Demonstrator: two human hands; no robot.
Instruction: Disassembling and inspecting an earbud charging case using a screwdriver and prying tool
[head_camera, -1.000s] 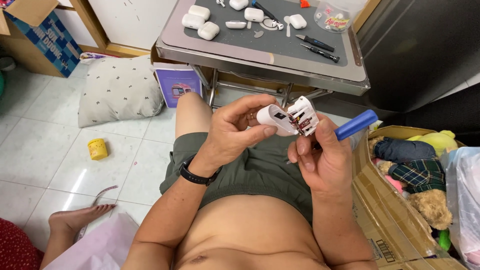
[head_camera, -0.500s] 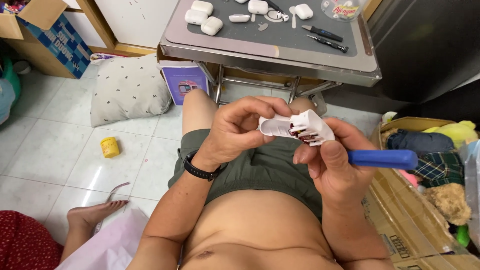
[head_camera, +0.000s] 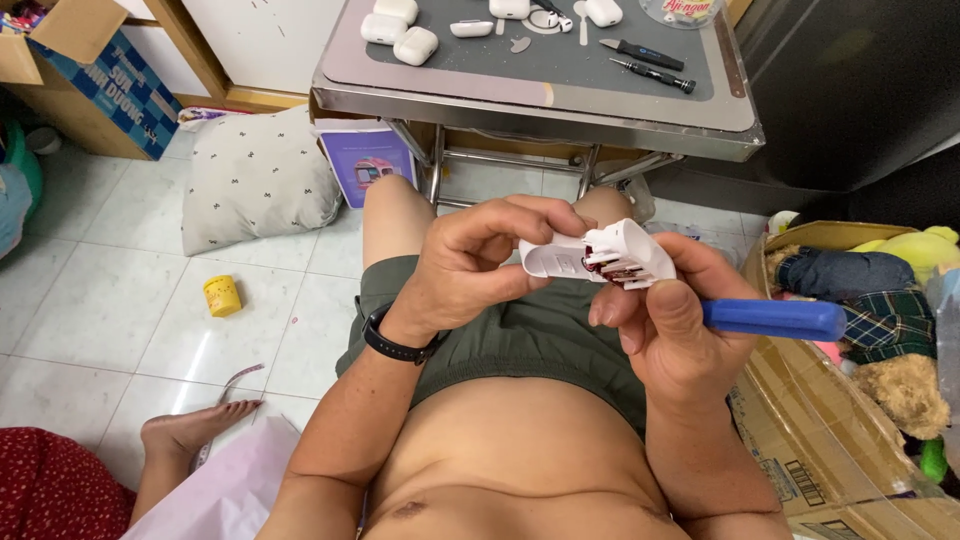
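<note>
Head view, placed against the metal table (head_camera: 540, 100): below its front edge, over the lap, a small white plastic case (head_camera: 595, 258), opened up, with dark red and metal innards showing on the right half. Held up in mid-air, between both hands, well clear of the table.

Probably light and stiff, with a smooth shell that could slip; exposed insides look delicate, so best gripped by the outer shell at the ends, not by the open middle.

Left hand (head_camera: 480, 265) below the table's left leg, wrist bent, black band on the wrist, fingers curled over the top of the case's left part and thumb beneath: closed firmly on it. Right hand (head_camera: 675, 320) below the table's right end, palm turned inward, thumb pressed up against the case's right half, fingers wrapped behind. Same hand also clamps a blue-handled tool (head_camera: 775, 318), handle sticking out to the right; tip hidden behind the fingers.

On the tabletop, far from the hands: several more white cases (head_camera: 400, 30), a black screwdriver (head_camera: 652, 75) and another dark tool beside it. Left of the table on the tiled floor, a grey pillow (head_camera: 255, 180), and nearer the camera a small yellow tub (head_camera: 222, 295). Right of the table, a cardboard box (head_camera: 800, 420) stuffed with soft toys and cloth. Another person's bare foot (head_camera: 195, 430) at lower left.
</note>
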